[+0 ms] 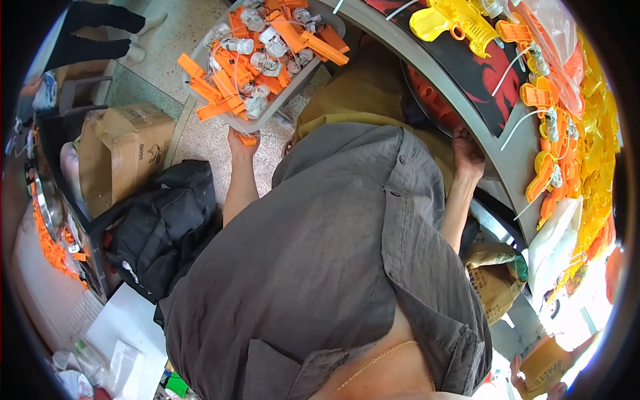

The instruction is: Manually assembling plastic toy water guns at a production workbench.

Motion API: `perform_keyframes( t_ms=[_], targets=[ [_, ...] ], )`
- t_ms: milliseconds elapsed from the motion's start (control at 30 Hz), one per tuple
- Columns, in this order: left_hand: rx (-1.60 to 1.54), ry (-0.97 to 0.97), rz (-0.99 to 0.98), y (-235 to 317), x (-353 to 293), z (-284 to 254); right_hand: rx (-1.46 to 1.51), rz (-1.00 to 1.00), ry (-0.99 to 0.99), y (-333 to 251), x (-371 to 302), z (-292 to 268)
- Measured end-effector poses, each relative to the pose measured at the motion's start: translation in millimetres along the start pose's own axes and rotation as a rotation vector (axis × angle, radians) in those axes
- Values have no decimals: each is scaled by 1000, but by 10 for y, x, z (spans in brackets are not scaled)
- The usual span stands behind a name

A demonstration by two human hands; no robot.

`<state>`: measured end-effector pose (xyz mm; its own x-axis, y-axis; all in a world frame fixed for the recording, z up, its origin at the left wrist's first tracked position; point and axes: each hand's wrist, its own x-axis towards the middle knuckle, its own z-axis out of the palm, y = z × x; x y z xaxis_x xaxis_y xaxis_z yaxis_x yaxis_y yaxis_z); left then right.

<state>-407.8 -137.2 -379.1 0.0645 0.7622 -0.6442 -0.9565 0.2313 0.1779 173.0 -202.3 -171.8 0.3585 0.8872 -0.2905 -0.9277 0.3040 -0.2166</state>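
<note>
My left hand (243, 148) is at the near end of a grey plastic bin (268, 120), its fingers mostly hidden by the bin and a small orange piece showing over it. The bin is heaped with orange plastic parts (230, 87) and small clear bottle-like pieces (257, 103) with thin tubes. Beneath the table edge, my right hand (468, 157) has its fingers curled at the rim of a dark round basin (412, 100). Orange parts (430, 93) lie in that basin, which the table partly covers.
The curved grey table (490, 150) carries a yellow toy gun body (453, 25), orange pieces with white tubes and a long yellow heap (595, 147). A cardboard box (133, 150) and black bag (170, 223) stand at left. A person's legs (100, 33) show at far left.
</note>
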Motion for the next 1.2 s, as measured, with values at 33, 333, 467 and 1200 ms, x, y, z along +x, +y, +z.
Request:
perform_keyframes(
  t_ms=[33,333,467,1200],
  targets=[
    [-47,-204,-98,-17,22,-29,-4,-5,13,-5,5,35],
    [-144,-199,-128,-234,193,32,3,-61,133,46,-27,172],
    [-182,-290,-112,-208,129,1,23,91,22,132,72,-78],
    [329,192,150,23,99,388,-996,979,352,3600,817,247]
  ],
)
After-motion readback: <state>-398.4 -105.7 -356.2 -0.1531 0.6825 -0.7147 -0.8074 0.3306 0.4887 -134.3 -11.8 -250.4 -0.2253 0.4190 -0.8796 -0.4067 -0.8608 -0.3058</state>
